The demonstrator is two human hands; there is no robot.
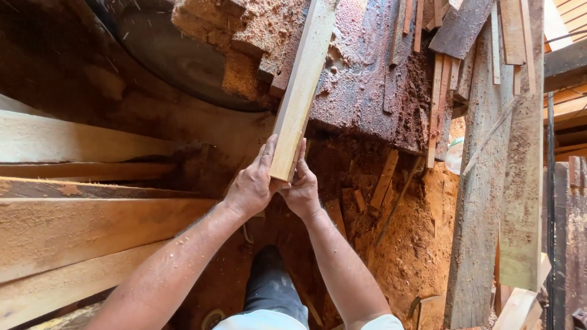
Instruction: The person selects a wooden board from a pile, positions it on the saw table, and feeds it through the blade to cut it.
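Note:
A long pale wooden batten (pixel 302 85) runs from my hands up and away over a rusty metal saw table (pixel 367 79). My left hand (pixel 252 183) grips the batten's near end from the left, thumb along its side. My right hand (pixel 301 186) clasps the same end from the right and below. Both arms are dusted with sawdust. The batten's far end leaves the frame at the top.
Thick planks (pixel 73 232) are stacked at the left. A large dark wheel (pixel 165 55) sits behind the saw table. Weathered boards (pixel 501 183) lean at the right. Sawdust (pixel 416 244) and offcut strips (pixel 385 177) cover the floor. My leg (pixel 272 287) stands below.

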